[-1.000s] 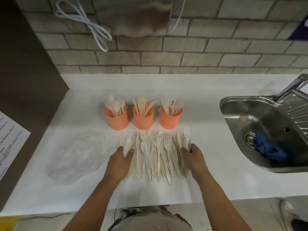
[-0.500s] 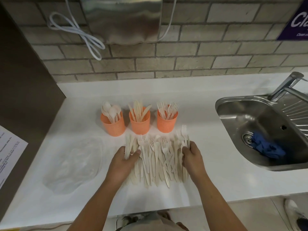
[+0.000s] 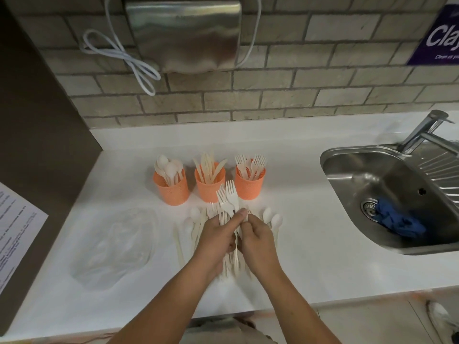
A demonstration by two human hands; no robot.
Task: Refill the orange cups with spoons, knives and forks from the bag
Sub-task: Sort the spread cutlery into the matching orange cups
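Three orange cups stand in a row on the white counter: the left cup point(image 3: 171, 192) holds spoons, the middle cup point(image 3: 208, 187) holds knives, the right cup point(image 3: 250, 186) holds forks. Just in front lies a pile of pale plastic cutlery point(image 3: 192, 225), partly hidden under my hands. My left hand point(image 3: 217, 238) pinches two forks point(image 3: 228, 198) that stick up toward the cups. My right hand point(image 3: 257, 240) touches it at the fingertips over the pile; what it grips is hidden. The clear plastic bag point(image 3: 114, 247) lies flat to the left.
A steel sink point(image 3: 387, 194) with a blue cloth point(image 3: 397, 222) and a tap point(image 3: 422, 131) sits to the right. A brown panel with a paper sheet point(image 3: 15, 237) borders the left. Brick wall, steel dispenser point(image 3: 183, 33) and looped white cable point(image 3: 124, 58) are behind.
My hands moved from the outer sides of the pile to its middle and met. The left hand lifted two forks out of the pile. Spoons at the pile's edges are uncovered.
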